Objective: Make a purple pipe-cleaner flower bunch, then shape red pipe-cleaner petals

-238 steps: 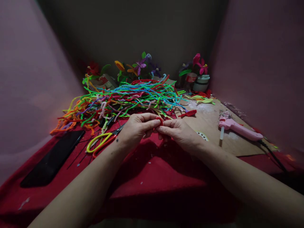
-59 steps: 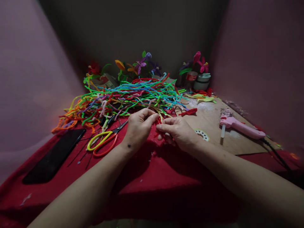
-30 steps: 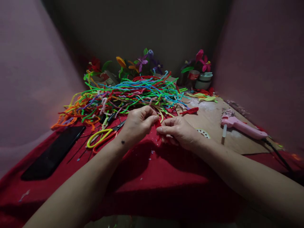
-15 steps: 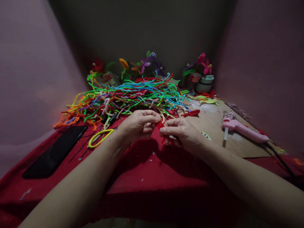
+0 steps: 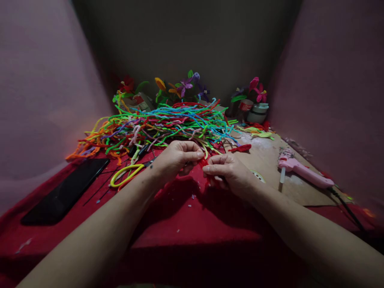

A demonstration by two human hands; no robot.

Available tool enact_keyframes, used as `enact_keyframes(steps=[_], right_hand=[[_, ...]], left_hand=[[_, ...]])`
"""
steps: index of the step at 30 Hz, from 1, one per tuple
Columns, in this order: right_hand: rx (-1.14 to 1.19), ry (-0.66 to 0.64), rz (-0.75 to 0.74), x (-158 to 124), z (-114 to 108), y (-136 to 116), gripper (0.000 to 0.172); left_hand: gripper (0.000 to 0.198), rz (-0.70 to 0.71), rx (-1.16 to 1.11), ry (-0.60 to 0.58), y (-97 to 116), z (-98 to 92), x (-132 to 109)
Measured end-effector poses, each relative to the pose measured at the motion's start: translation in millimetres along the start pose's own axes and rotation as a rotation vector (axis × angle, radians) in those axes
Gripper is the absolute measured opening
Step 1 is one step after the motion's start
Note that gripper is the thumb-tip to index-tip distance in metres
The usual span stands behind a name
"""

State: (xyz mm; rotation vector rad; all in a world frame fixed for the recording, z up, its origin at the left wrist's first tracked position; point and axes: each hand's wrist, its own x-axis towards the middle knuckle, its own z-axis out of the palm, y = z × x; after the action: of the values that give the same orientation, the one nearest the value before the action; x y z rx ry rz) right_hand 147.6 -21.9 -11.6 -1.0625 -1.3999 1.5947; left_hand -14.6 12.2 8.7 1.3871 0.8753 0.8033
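Observation:
Between my two hands is a red pipe cleaner piece (image 5: 203, 162), fuzzy and mostly covered by my fingers. Thumb and forefinger of my left hand (image 5: 183, 157) pinch its upper left end. My right hand (image 5: 227, 170) pinches it from the right, with the other fingers curled under. Its exact shape is too small and dark to tell. Just behind the hands lies a big heap of pipe cleaners (image 5: 168, 124) in many colours. A finished-looking red petal shape (image 5: 240, 148) rests beyond my right hand, on the cardboard's edge.
Yellow-handled scissors (image 5: 126, 175) and a black phone (image 5: 66, 192) lie at the left on the red cloth (image 5: 192, 228). On the right, a pink glue gun (image 5: 304, 170) with a cord sits on a cardboard sheet (image 5: 270, 154). Pipe cleaner flowers (image 5: 184, 86) and a lidded jar (image 5: 257, 113) stand behind.
The camera view has tilted slightly, so the background sits a little lower. Both hands still pinch the red piece, with only small finger shifts.

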Motion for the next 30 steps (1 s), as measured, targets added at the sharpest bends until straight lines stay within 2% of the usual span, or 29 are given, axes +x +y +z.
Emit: enact_keyframes(steps=[2, 5, 11, 14, 17, 21, 25, 27, 30], right_hand=[[-0.010, -0.005, 0.001, -0.3, -1.1, 0.8, 0.021], [-0.027, -0.020, -0.008, -0.8, -1.3, 1.2, 0.020], [-0.107, -0.020, -0.010, -5.5, 5.1, -1.5, 0.026], [-0.076, 0.042, -0.045, -4.8, 3.7, -0.2, 0.026], [-0.027, 0.114, -0.072, -2.8, -0.1, 1.0, 0.023], [0.005, 0.102, -0.059, -3.1, -0.9, -0.6, 0.023], [0.023, 0.071, -0.055, -3.7, -0.2, -2.5, 0.022], [0.023, 0.065, -0.047, -3.0, -0.7, -2.0, 0.022], [0.005, 0.068, -0.048, -1.4, -1.6, 0.3, 0.022]], left_hand=[[0.012, 0.010, 0.025, -0.067, 2.6, -2.8, -0.6], [0.011, 0.023, 0.066, -0.084, 4.0, -2.7, -1.2], [0.010, 0.018, -0.008, 0.054, 1.9, -1.7, 0.0], [0.012, 0.057, -0.099, 0.070, 3.7, -6.6, 1.0], [0.015, 0.037, -0.127, 0.049, 4.6, -11.7, 2.6], [0.027, -0.034, -0.163, -0.065, -0.1, -13.1, 4.6], [0.024, -0.037, -0.191, -0.144, -7.1, -8.3, 5.5], [0.019, -0.026, -0.185, -0.122, -8.5, -4.7, 5.8], [0.016, -0.032, -0.156, -0.022, -8.4, 1.3, 6.2]])
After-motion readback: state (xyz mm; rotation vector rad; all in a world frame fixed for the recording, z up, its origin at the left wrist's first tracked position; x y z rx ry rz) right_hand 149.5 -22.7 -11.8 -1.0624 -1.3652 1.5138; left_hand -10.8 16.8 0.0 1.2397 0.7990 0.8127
